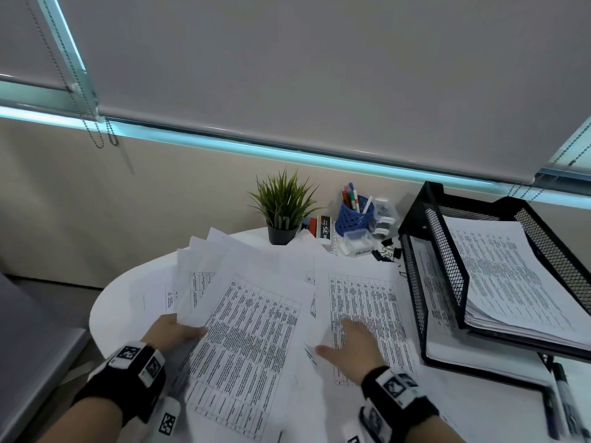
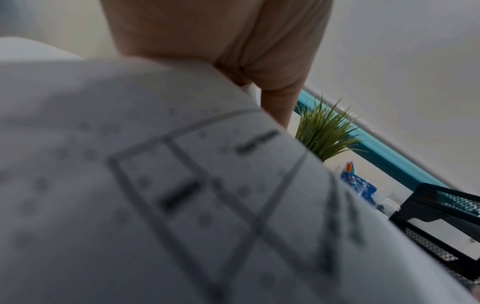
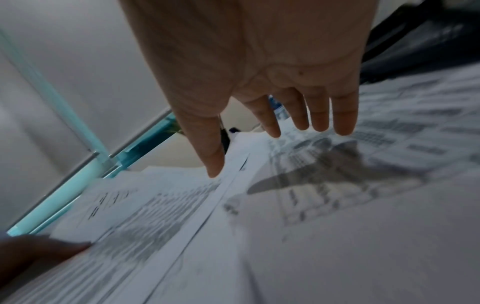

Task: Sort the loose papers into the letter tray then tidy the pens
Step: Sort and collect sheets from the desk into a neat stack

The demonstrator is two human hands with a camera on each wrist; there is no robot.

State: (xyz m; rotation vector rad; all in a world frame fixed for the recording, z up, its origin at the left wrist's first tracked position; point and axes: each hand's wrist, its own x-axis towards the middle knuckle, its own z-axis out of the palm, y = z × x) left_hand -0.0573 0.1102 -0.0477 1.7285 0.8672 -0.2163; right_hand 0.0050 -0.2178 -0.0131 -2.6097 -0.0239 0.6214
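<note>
Paper-gathering step: at lower left, the left hand (image 1: 174, 330) pinches a fan of printed sheets (image 1: 243, 314); the right hand (image 1: 347, 343), fingers spread, hovers over another table sheet (image 1: 367, 302). Next, it likely must slide that sheet toward the black mesh letter tray (image 1: 447, 282) at right.

Only one marking reads — "35" on a small black box (image 1: 325, 231) beside the potted plant (image 1: 283, 208); print on the papers (image 1: 249, 340) is too blurred.
</note>
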